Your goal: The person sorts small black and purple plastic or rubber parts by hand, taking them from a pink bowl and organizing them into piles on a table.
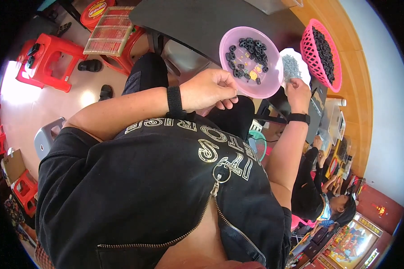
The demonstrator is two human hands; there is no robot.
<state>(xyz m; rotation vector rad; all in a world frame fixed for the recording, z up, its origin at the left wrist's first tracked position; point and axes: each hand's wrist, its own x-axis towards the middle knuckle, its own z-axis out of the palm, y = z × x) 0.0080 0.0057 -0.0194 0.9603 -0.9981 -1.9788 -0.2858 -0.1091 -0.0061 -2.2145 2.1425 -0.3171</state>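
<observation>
My left hand (213, 89) is closed in a pinch in front of the pink bowl (227, 41), with a small black piece (234, 97) just showing at its fingertips. Inside that bowl lie several black oval pieces (258, 50) with holes, along with some yellowish bits (253, 75). My right hand (298, 93) reaches to the near edge of a white dish (304, 71), which holds a heap of tiny grey metal-looking parts (290, 65). Its fingertips are pressed together at the heap; what they pinch is hidden.
A pink lattice basket (307, 47) full of black pieces stands right of the dish on the dark table (188, 20). Red stools (54, 58) and a bamboo rack (108, 31) are at the left. Another person (312, 188) sits at the right.
</observation>
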